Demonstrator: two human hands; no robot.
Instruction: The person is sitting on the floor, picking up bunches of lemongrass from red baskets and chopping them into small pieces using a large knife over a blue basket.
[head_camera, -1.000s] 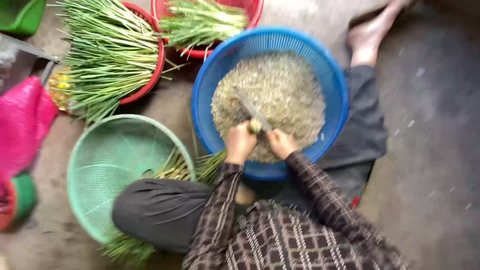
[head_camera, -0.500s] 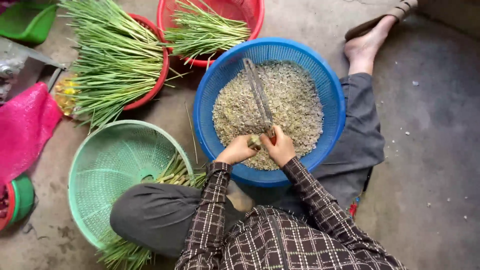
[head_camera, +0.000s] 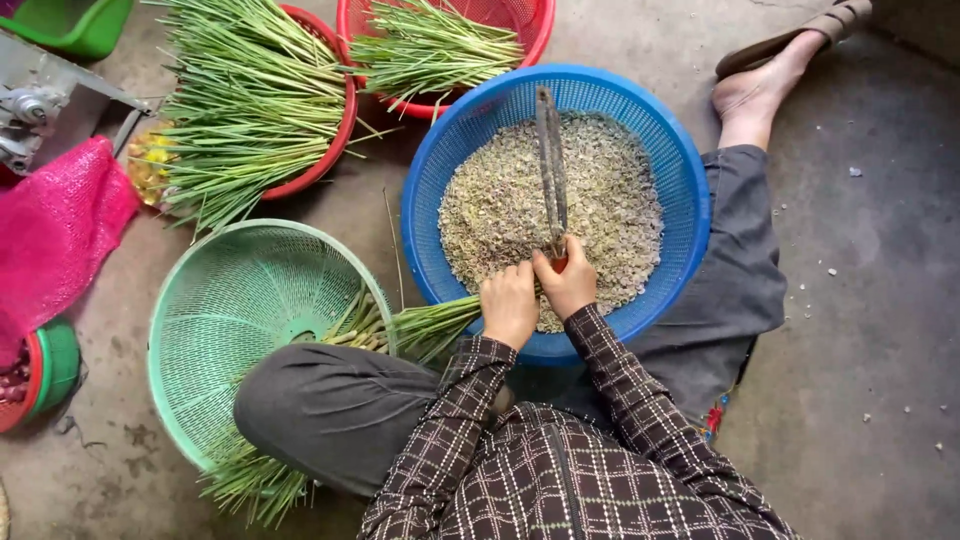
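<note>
- Gripping a long blade, the right hand keeps it upright over the blue basket of chopped bits.
- Left hand clamps green stalks at the basket's rim.

Single head-worn cam, pointed almost straight down from above the seated person. The wearer's checked-sleeve torso filled the bottom edge; both hands sat just below frame centre. Close enough that the round blue plastic basket took up the middle. Frame top cut through the red plastic basin rims; the pale green mesh basket sat lower left. Bare concrete floor ran down the right. No second view, so no overlap.
</note>
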